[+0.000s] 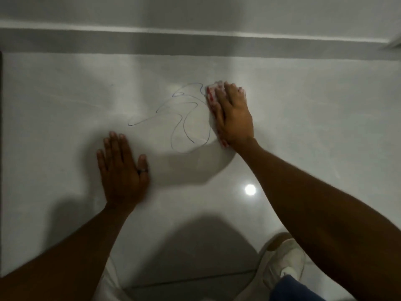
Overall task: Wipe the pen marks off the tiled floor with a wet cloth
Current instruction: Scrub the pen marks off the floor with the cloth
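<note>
Blue pen marks (183,118) loop in a scribble across the glossy white tiled floor (303,109). My right hand (234,114) lies flat on a red-and-white cloth (211,96), pressing it to the floor at the right edge of the scribble. The cloth shows only along the hand's left side and at the fingertips. My left hand (122,168) rests palm down on the floor with fingers spread, below and left of the marks, holding nothing. It wears a dark ring.
A grey skirting (195,43) and a white wall run along the far side. A white shoe (284,263) and a blue trouser leg (295,290) sit at the bottom right. A lamp's bright reflection (250,189) shines on the tile. A dark edge (0,127) borders the left.
</note>
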Demonstrator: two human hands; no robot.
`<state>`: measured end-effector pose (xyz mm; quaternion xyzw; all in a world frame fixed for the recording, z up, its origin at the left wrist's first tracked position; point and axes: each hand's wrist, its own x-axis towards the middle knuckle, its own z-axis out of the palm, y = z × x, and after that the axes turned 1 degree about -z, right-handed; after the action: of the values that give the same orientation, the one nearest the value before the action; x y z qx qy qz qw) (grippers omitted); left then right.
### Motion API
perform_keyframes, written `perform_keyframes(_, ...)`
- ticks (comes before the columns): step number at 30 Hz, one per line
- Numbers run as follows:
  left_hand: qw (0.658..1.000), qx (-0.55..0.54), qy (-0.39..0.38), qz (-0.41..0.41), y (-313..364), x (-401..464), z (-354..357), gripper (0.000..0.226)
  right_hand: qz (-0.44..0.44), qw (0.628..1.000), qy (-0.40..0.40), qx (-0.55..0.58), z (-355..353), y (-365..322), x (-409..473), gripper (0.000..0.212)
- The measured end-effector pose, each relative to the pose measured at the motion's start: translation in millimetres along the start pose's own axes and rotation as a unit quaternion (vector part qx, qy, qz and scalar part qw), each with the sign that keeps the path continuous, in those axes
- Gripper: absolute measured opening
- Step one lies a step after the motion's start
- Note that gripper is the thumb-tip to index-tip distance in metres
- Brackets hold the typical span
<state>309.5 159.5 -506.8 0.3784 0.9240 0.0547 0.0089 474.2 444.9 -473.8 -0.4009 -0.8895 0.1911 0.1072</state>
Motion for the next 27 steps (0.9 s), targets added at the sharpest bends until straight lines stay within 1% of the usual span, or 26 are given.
perform_keyframes(2, 1.000, -0.010, -0.001, 0.001, 2, -1, -1, 0.074, 0.010, 0.999, -0.014, -0.038, 2, -7, -28, 0.058)
perform_keyframes(3, 1.000, -0.013, 0.002, 0.001, 2, -1, -1, 0.074, 0.001, 0.998, -0.036, -0.057, 5, -12, -50, 0.062)
perform_keyframes(4, 1.000, -0.014, 0.005, 0.000, 2, -1, 0, 0.074, -0.027, 0.995, -0.061, -0.073, 9, -16, -70, 0.066)
perform_keyframes(6, 1.000, -0.016, 0.011, 0.000, 0, -1, 1, 0.074, -0.116, 0.982, -0.116, -0.091, 9, -11, -96, 0.069)
perform_keyframes(7, 1.000, -0.017, 0.014, -0.001, 0, -2, 1, 0.073, -0.162, 0.973, -0.136, -0.096, 5, -3, -92, 0.068)
perform_keyframes(8, 1.000, -0.017, 0.016, -0.001, 1, -2, 1, 0.073, -0.191, 0.966, -0.140, -0.106, 2, 5, -82, 0.066)
perform_keyframes(9, 1.000, -0.018, 0.016, 0.001, 2, -2, 1, 0.073, -0.178, 0.967, -0.137, -0.117, -1, 9, -69, 0.065)
perform_keyframes(10, 1.000, -0.018, 0.015, 0.003, 2, -2, 0, 0.073, -0.117, 0.979, -0.116, -0.121, -4, 8, -54, 0.064)
perform_keyframes(11, 1.000, -0.018, 0.014, 0.003, 3, -2, 0, 0.074, -0.027, 0.988, -0.092, -0.120, -5, 2, -41, 0.064)
perform_keyframes(12, 1.000, -0.019, 0.013, 0.000, 3, -2, 1, 0.074, 0.033, 0.990, -0.073, -0.119, -3, -6, -30, 0.065)
perform_keyframes(13, 1.000, -0.021, 0.011, 0.001, 2, -2, 1, 0.074, 0.033, 0.989, -0.079, -0.121, -2, -13, -23, 0.066)
perform_keyframes(15, 1.000, -0.029, 0.008, 0.004, 3, -2, 1, 0.075, -0.082, 0.982, -0.123, -0.117, 1, -17, -14, 0.067)
perform_keyframes(16, 0.999, -0.032, 0.010, 0.004, 3, -2, 0, 0.075, -0.107, 0.979, -0.130, -0.113, 0, -15, -5, 0.065)
perform_keyframes(19, 1.000, -0.026, 0.007, 0.000, 1, -3, 0, 0.076, 0.017, 0.989, -0.072, -0.130, 6, -33, 16, 0.066)
perform_keyframes(22, 1.000, -0.022, -0.004, 0.003, 3, -1, 0, 0.076, -0.064, 0.984, -0.105, -0.128, 20, -57, 20, 0.066)
perform_keyframes(24, 1.000, -0.027, -0.003, -0.002, 2, -1, -1, 0.077, -0.001, 0.990, -0.072, -0.118, 26, -72, 29, 0.065)
perform_keyframes(25, 0.999, -0.032, -0.005, -0.003, 1, -2, -1, 0.077, 0.009, 0.991, -0.061, -0.115, 28, -78, 31, 0.065)
perform_keyframes(26, 0.999, -0.035, -0.007, -0.002, 2, -2, -1, 0.078, -0.027, 0.991, -0.073, -0.112, 33, -85, 31, 0.065)
perform_keyframes(27, 0.999, -0.037, -0.011, -0.002, 3, -2, -1, 0.078, -0.086, 0.985, -0.099, -0.111, 38, -92, 31, 0.065)
